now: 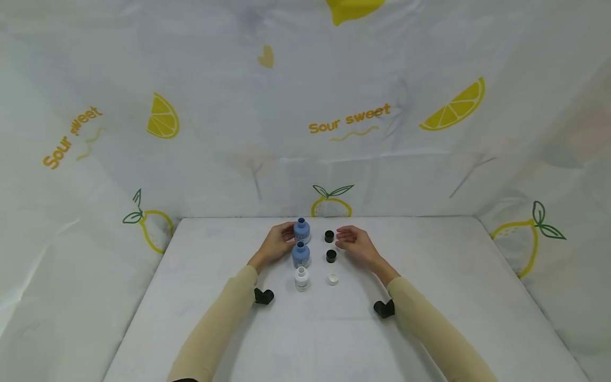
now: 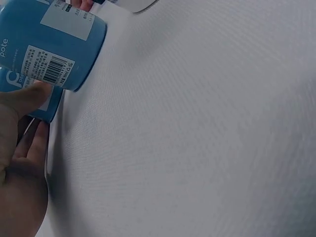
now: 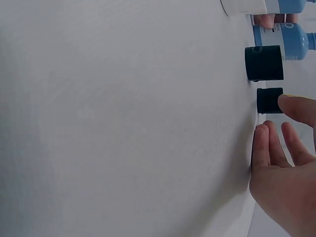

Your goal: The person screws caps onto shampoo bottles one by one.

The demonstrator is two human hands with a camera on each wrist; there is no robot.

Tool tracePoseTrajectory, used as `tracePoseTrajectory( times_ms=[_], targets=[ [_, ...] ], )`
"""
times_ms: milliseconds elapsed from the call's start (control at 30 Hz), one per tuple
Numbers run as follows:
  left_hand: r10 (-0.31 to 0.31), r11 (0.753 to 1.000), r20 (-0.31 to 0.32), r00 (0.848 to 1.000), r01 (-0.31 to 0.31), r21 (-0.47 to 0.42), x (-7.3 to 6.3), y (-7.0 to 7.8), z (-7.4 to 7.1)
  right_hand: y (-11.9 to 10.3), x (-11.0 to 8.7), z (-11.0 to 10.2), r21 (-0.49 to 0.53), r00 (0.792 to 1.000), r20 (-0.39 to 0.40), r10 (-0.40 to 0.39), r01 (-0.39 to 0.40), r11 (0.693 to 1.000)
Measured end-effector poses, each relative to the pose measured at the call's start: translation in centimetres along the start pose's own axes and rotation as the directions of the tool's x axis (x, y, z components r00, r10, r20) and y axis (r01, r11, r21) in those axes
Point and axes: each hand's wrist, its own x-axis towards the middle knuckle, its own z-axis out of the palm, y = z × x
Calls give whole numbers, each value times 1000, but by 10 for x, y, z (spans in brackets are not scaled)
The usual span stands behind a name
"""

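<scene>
Three uncapped bottles stand upright in a column: a far blue bottle (image 1: 302, 232), a nearer blue bottle (image 1: 300, 257) and a small white bottle (image 1: 302, 280). My left hand (image 1: 276, 244) holds the far blue bottle from its left, thumb in front and fingers behind. In the left wrist view, the nearer blue bottle (image 2: 74, 44) partly covers the held one. To the right of the bottles lie a far black cap (image 1: 329, 237), a nearer black cap (image 1: 331, 257) and a white cap (image 1: 333, 279). Beside the far black cap, my right hand (image 1: 357, 244) has loosely bent fingers around nothing.
All of this is on a white-covered table (image 1: 315, 339). Behind it hangs a white sheet (image 1: 215, 159) printed with lemons, which also closes off both sides. A black heart-shaped piece sits by each sleeve at the wrist.
</scene>
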Motion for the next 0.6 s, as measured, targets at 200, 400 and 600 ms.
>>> tracePoseTrajectory(
  times_ms=[200,400,600],
  targets=[
    [3,1000,-21,1000,-3,14,1,1,3,2,8,6,-9,1000,-6,-22,22,1000],
    [8,999,-49,999,-6,39,0,1,1,-2,14,13,-45,1000,5,-17,17,999],
    [33,997,-58,998,-28,79,1,7,-3,-8,14,15,-93,1000,1,-16,16,995]
  ],
)
